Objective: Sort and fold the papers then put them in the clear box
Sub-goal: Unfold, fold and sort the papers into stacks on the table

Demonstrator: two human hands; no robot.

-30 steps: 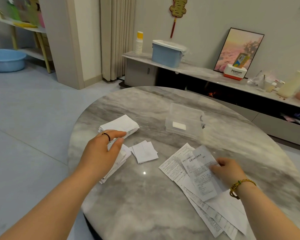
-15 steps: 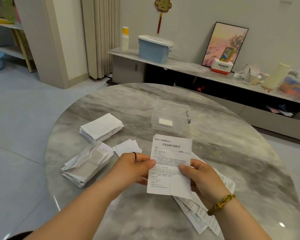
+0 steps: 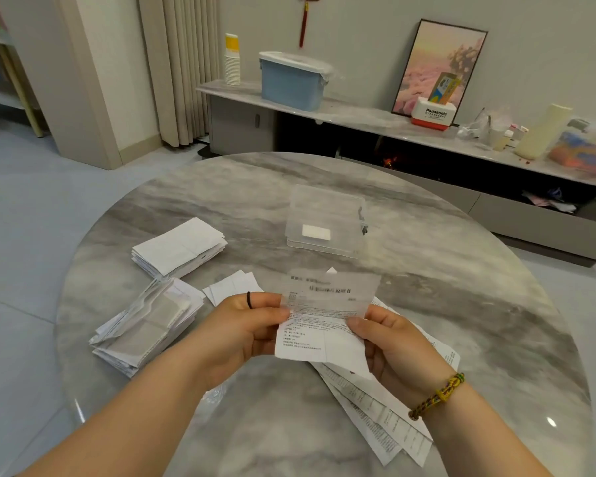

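left hand [image 3: 245,325] pinches printed sheet [image 3: 324,321] by its left edge, fingers curled | right hand [image 3: 389,342] pinches its right edge | sheet above round table [image 3: 461,304], top bent forward, print blurred | clear box [image 3: 326,222] beyond, lidded | red-white carton [image 3: 433,113] reads "Panasonic"

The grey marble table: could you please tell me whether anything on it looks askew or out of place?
The nearer stack of folded white papers is splayed, unlike the squared stack behind it. Unfolded printed sheets fan out untidily under the right hand.
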